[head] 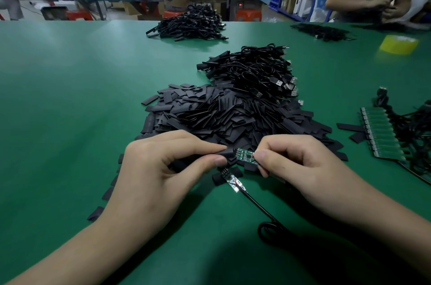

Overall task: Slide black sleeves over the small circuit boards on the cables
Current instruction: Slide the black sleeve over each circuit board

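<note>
With the left hand (163,168) pinching a black sleeve (229,152) and the right hand (298,161) pinching the circuit board (245,156) at its mouth above the tabletop (70,98), a flattened opening or slight tilt could snag the board's corner and buckle the sleeve.

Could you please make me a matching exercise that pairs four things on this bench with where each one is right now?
Things
1. black sleeve
2. held circuit board
3. second circuit board
4. yellow tape roll

Places
A. far right of the green table
B. pinched by the left hand
C. lying just below the hands, held by neither
D. pinched at its end by the right hand

Pairs: 1-B, 2-D, 3-C, 4-A
</note>
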The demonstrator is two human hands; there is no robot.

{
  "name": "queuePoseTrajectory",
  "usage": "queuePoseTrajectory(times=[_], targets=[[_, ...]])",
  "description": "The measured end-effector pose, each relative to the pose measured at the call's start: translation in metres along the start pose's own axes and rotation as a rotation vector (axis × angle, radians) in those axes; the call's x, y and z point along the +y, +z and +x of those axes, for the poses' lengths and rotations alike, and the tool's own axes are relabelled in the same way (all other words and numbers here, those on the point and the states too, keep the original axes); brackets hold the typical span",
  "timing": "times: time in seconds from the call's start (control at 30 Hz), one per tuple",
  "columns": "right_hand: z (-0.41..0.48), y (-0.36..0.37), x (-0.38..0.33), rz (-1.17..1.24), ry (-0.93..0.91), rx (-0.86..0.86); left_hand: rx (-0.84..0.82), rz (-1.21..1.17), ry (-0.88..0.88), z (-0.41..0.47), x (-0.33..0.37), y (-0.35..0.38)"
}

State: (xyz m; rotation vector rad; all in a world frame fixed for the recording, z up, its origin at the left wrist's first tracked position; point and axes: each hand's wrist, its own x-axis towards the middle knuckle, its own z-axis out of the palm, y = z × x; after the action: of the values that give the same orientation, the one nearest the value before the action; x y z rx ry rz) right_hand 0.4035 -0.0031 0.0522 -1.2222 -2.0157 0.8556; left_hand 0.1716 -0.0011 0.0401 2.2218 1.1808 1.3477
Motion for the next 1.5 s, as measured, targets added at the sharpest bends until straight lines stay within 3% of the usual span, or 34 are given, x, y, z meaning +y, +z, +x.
queuePoseTrajectory(times=[0.8,1.2,1.33,1.5], targets=[[0.002,-0.004,-0.003,-0.082,0.125,-0.117,-0.206,0.101,0.077,-0.005,-0.017,-0.003],[-0.004,0.010,-0.003,-0.093,-0.003,-0.025,-0.172,0.095,0.075,-0.006,-0.001,0.002],[-0.004,0.007,-0.003,0.038,-0.074,0.080,-0.110,0.081,0.076,-0.002,0.001,0.001],[-0.006,0.005,-0.007,-0.058,-0.220,0.188,-0.052,-0.033,0.020,-0.001,0.003,-0.001]])
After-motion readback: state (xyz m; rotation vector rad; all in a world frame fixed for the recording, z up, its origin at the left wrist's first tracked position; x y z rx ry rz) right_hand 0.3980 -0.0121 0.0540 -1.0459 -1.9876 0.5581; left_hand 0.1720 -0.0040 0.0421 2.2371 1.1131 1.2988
